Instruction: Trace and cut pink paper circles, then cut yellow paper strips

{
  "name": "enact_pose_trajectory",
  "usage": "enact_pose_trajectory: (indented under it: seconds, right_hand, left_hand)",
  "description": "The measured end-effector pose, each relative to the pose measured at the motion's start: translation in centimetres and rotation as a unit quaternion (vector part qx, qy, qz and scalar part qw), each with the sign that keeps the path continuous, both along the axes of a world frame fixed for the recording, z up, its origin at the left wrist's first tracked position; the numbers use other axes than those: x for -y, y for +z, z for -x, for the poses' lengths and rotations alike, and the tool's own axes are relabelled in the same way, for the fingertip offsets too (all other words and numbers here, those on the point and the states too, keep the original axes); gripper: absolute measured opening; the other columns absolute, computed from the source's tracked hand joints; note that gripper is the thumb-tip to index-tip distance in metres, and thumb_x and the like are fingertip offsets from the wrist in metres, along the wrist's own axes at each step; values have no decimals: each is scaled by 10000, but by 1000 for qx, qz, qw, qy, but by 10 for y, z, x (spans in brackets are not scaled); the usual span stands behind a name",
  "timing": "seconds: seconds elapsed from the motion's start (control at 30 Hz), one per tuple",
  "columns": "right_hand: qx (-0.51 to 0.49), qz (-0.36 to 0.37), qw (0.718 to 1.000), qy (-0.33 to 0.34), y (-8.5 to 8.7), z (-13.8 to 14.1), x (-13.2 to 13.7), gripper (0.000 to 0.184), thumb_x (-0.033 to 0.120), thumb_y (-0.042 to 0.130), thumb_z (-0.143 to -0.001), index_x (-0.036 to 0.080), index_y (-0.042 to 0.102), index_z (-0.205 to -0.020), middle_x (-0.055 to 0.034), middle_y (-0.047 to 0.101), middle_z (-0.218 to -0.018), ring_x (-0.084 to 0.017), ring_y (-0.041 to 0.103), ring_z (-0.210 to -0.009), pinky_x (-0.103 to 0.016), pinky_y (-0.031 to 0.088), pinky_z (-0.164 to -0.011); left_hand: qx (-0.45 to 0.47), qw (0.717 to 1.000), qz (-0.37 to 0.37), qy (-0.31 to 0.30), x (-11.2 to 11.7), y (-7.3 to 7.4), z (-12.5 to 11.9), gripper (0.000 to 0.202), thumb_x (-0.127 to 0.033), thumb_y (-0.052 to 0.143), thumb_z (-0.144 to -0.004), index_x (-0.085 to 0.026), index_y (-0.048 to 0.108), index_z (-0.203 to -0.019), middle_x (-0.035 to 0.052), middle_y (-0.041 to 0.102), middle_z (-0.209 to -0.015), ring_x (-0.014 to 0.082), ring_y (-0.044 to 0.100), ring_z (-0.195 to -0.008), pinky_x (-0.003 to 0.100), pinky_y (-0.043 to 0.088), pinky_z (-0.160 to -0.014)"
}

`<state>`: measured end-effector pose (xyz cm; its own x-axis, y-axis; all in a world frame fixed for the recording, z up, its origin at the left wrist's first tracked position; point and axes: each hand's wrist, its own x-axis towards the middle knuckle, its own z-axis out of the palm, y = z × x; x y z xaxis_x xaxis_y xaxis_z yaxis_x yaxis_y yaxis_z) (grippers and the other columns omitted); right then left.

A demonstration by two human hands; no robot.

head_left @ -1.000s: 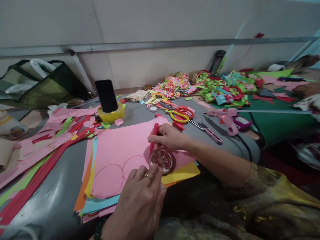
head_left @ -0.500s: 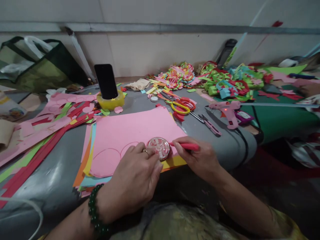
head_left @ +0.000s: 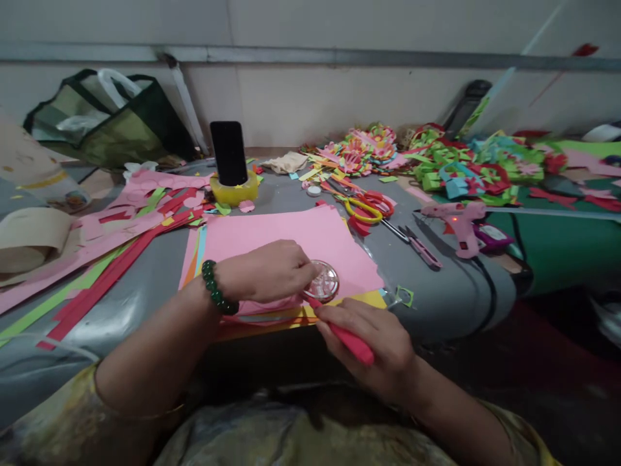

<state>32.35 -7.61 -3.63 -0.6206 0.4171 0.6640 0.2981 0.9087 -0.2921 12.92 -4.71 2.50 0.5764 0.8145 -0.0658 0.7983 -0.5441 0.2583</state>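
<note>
A round clear disc (head_left: 326, 282) with a raised pattern lies flat on the pink paper (head_left: 272, 230), close to its front edge. The fingers of my left hand (head_left: 272, 272) hold the disc at its left side. In my right hand (head_left: 381, 333) is a red pen (head_left: 352, 342), its tip at the disc's lower left rim. Under the pink paper is a stack of coloured sheets, with a yellow sheet (head_left: 372, 299) showing in front. My left hand and forearm hide the paper's left front part.
Behind the paper, a phone (head_left: 229, 152) stands in a yellow tape roll (head_left: 237, 191). Scissors (head_left: 366, 210), a pink cutter (head_left: 423, 249) and a pink glue gun (head_left: 460, 226) lie to the right. Paper strips (head_left: 107, 281) spread leftward; paper flowers (head_left: 366, 149) are heaped at the back.
The pen has gone from the disc's right side round to its lower left. My left hand has turned, its forearm now reaching in from the left. The view has shifted left.
</note>
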Motion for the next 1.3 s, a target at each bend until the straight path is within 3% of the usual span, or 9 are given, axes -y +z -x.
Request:
enact_pose_trajectory:
  seconds: [0.2, 0.43, 0.63, 0.8, 0.9, 1.0, 1.1, 1.2, 1.3]
  right_hand:
    - [81, -68, 994, 10, -9, 19, -10, 222, 144, 461, -874, 114, 597, -1047, -113, 680, -841, -200, 644, -782, -286, 516, -617]
    - [95, -140, 985, -35, -14, 36, -17, 242, 70, 385, -862, 111, 621, -833, -88, 632, -669, -190, 603, -656, -279, 490, -558]
    - [63, -57, 996, -10, -11, 16, -4, 153, 80, 506, -828, 87, 600, -949, -105, 673, -784, -198, 647, -738, -290, 517, -637]
    - [8, 18, 1000, -20, 0, 2, -5, 103, 90, 527, -841, 162, 588, -882, -37, 682, -734, -134, 636, -633, -239, 494, -609]
    - [9, 64, 996, -63, 4, -8, -13, 99, 131, 531, -847, 196, 603, -827, -10, 685, -716, -126, 634, -609, -231, 493, -597]
    - [-31, 96, 985, -142, 9, -23, -22, 103, 193, 558, -848, 220, 631, -781, -7, 687, -704, -141, 634, -597, -246, 498, -573]
    - [-182, 110, 955, -207, 18, -38, -29, 101, 227, 576, -851, 246, 659, -906, 8, 674, -702, -120, 593, -512, -243, 480, -489]
    - [-309, 102, 923, -205, 26, -47, -31, 190, 221, 539, -881, 259, 623, -1046, 18, 661, -696, -100, 552, -455, -244, 464, -457]
    - [-322, 122, 918, -197, 26, -48, -32, 123, 225, 538, -882, 241, 599, -987, 7, 676, -741, -117, 611, -540, -258, 502, -528]
  left_hand:
    - [-21, 1000, -3, -18, -7, 5, -4, 544, -317, 216, -961, -120, 685, -767, 95, 642, -698, 167, 536, -634, 284, 376, -632]
    - [-19, 999, 43, -7, -9, 9, -10, 576, -327, 226, -956, -87, 687, -708, 122, 666, -674, 143, 501, -544, 271, 363, -574]
    - [-23, 999, 22, 10, -8, 6, -9, 607, -376, 194, -951, -95, 704, -779, 151, 677, -770, 174, 548, -630, 287, 377, -611]
    - [-24, 999, 23, 13, -6, 5, -8, 608, -374, 183, -944, -99, 699, -776, 130, 662, -740, 175, 546, -644, 287, 393, -637]
    - [-22, 1000, 17, 12, -5, 3, -7, 604, -372, 181, -945, -110, 693, -759, 119, 652, -719, 176, 540, -638, 288, 394, -641]
    - [-27, 1000, 5, 10, -4, 2, -6, 587, -355, 187, -949, -115, 677, -731, 109, 636, -691, 178, 538, -637, 287, 389, -636]
    - [-30, 999, -8, -14, 0, 2, -5, 553, -325, 198, -956, -121, 647, -707, 89, 611, -663, 171, 524, -625, 285, 374, -616]
    - [-34, 998, -32, -43, 9, 1, -4, 477, -284, 235, -957, -138, 626, -726, 68, 589, -646, 182, 510, -657, 293, 356, -608]
    - [-6, 999, -32, -41, 22, -3, -3, 422, -270, 275, -957, -168, 614, -727, 51, 597, -667, 191, 500, -698, 305, 359, -628]
